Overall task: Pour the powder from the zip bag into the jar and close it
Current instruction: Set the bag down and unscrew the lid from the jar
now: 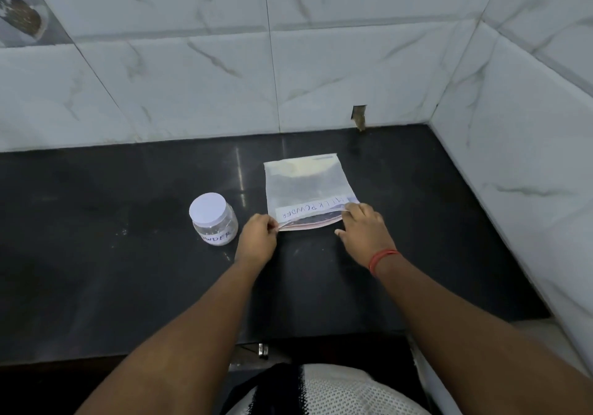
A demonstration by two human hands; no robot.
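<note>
Nearest the camera: a white dotted garment with a dark stripe point(327, 389) at bottom centre, both bare forearms reaching forward from it over the black bench point(128, 286). Left hand point(256, 238) pinches the near-left corner of the zip bag point(305, 186) at its zip edge, fingers closed on the plastic. Right hand point(362, 231) holds the near-right corner of the same edge, fingertips on the bag, palm down; red thread band point(383, 259) on the right wrist.

Zip bag lies flat on the bench between and just beyond the hands, zip end toward the person, pinkish strip along that edge. Clear plastic; pale powder point(301, 167) gathered at the far end, the middle looks mostly see-through. White label point(313, 210) near the zip end, handwritten, upside down from this view, reads "MILK POWDER".

Jar point(213, 218) stands upright on the bench just left of the left hand, not touching it or the bag. Clear body, white round lid point(207, 208) on top. Whitish contents low inside, level hard to tell. Label on its front partly cut off, "WDER" readable.

White marble-pattern tile wall point(288, 61) beyond the bag and to the right of the right hand; small broken notch point(359, 117) in the tile at the bench line.
</note>
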